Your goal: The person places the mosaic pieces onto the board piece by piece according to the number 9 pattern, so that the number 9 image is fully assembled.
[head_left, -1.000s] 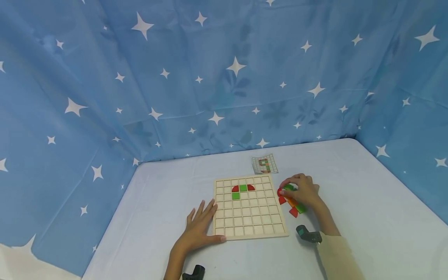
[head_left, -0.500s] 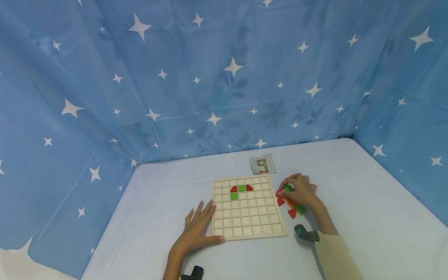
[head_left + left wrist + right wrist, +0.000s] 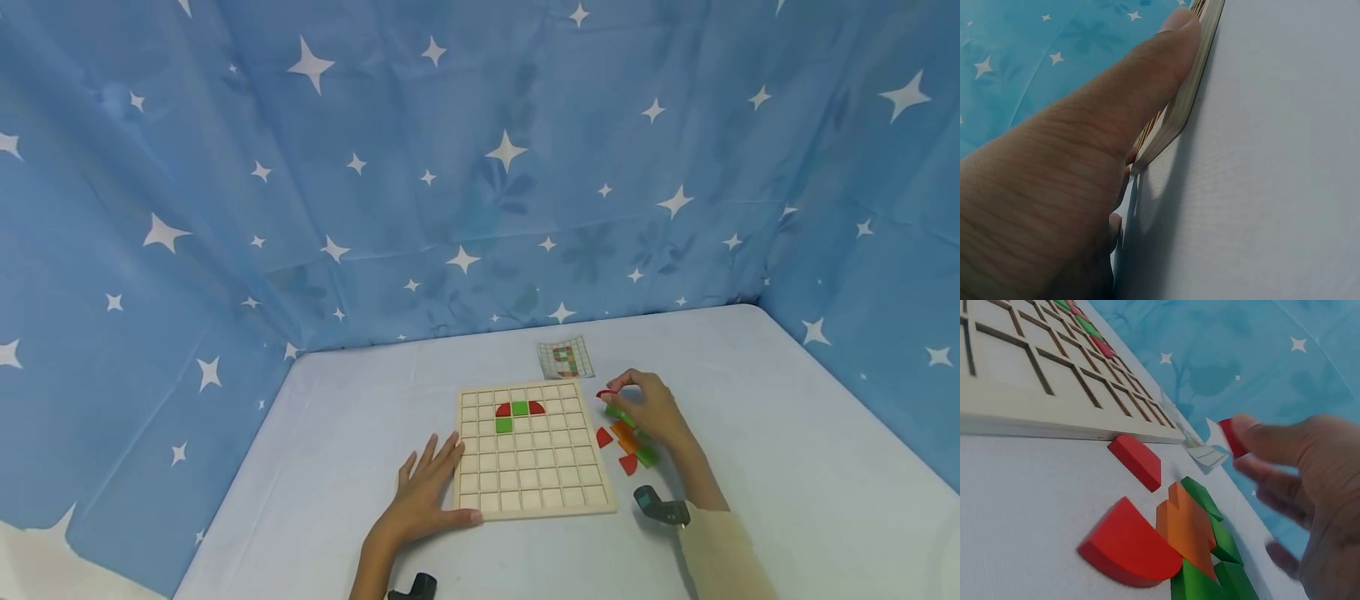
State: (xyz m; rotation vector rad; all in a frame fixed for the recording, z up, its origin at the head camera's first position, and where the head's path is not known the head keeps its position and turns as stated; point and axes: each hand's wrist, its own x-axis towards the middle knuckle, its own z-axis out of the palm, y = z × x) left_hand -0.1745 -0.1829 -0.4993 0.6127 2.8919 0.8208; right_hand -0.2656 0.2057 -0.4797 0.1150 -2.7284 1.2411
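A wooden grid board (image 3: 534,479) lies flat on the table, with green squares (image 3: 504,425) and red quarter-circles (image 3: 536,407) set in its upper cells. My left hand (image 3: 423,498) rests spread at the board's lower left corner, fingertips at the left side and thumb on the front edge. To the right of the board, my right hand (image 3: 647,408) pinches a red quarter-circle block (image 3: 1233,437) between thumb and fingers. In the right wrist view this block is raised above the loose pieces. Two red quarter-circle blocks (image 3: 1130,547) lie loose beside the board.
Orange blocks (image 3: 624,435) and several green blocks (image 3: 647,454) lie clustered under and near the right hand. Behind the board is a paper card (image 3: 566,358) with a coloured grid pattern. A blue star-printed curtain (image 3: 390,217) surrounds the white table (image 3: 360,400).
My right hand has picked the red quarter-circle block up from beside the board and lifted it slightly away. My left hand stays at the board's corner.
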